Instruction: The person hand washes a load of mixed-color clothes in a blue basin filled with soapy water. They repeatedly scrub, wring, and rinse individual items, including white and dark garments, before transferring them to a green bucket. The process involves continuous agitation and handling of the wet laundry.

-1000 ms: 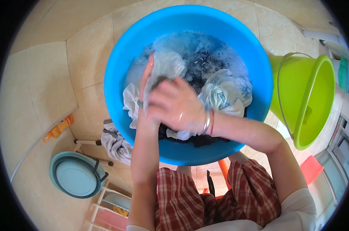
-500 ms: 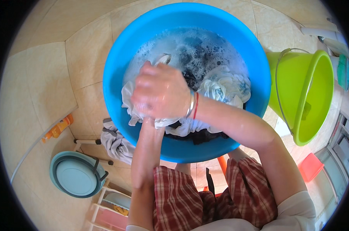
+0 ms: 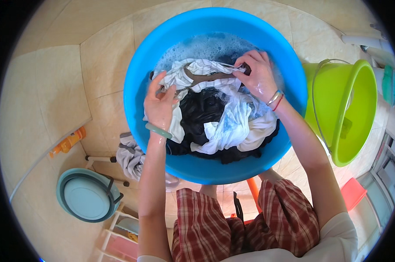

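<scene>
In the upper centre of the frame, striped garment (image 3: 212,70): white with thin stripes and a brown-grey band, stretched sideways between the two hands, above the wet laundry

Right hand (image 3: 259,77): at the garment's right end, upper right of centre; thumb and fingers pinched narrow on its edge

Left hand (image 3: 158,104): at the garment's left end, left of centre; fingers bent against the cloth, thumb spread apart from them; whether they close on it, I cannot tell

Black cloth (image 3: 201,107): bunched below the garment, mid-frame

White cloth (image 3: 232,124): crumpled just right of the black cloth, with bluish patches

Blue tub (image 3: 219,175): around all the laundry, soapy water (image 3: 206,43) along its upper part

Green bucket (image 3: 332,109): right of the frame, beside the tub
</scene>
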The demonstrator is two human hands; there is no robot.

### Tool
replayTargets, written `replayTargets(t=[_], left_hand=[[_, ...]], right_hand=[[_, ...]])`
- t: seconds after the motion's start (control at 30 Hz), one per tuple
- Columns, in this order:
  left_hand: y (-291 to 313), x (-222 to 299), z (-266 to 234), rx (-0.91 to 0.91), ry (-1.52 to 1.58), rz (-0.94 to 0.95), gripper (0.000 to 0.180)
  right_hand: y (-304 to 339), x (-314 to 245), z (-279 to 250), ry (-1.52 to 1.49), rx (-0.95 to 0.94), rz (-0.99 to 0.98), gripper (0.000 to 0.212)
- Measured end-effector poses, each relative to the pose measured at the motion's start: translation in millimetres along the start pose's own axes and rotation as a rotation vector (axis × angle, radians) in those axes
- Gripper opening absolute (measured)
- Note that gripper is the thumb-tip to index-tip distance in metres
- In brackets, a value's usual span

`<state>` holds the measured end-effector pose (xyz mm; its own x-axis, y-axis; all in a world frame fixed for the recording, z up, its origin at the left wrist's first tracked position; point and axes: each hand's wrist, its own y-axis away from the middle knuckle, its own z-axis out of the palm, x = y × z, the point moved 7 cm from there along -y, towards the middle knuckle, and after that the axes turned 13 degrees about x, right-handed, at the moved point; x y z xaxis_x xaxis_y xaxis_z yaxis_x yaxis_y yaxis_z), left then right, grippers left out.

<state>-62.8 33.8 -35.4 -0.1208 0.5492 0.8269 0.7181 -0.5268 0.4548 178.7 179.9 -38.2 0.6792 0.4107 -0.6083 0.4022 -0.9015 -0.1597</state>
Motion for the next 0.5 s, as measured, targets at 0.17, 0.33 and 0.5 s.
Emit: replayTargets(t=[0.17, 0.33, 0.5], left_hand=[[25, 67, 22, 0.147, -0.609, 0.972, 0.035], [22, 62, 82, -0.193, -0.754, 1.160, 0.030], [12, 55, 95, -0.339, -1.136, 1.102, 0.016]], right_hand=[[-14, -23, -24, 0.069, 0.229, -0.164, 0.016], [-13, -28, 13, -0.221, 0.043, -0.191, 0.020], [3, -27, 20, 0.042, -0.084, -0.378, 0.031]])
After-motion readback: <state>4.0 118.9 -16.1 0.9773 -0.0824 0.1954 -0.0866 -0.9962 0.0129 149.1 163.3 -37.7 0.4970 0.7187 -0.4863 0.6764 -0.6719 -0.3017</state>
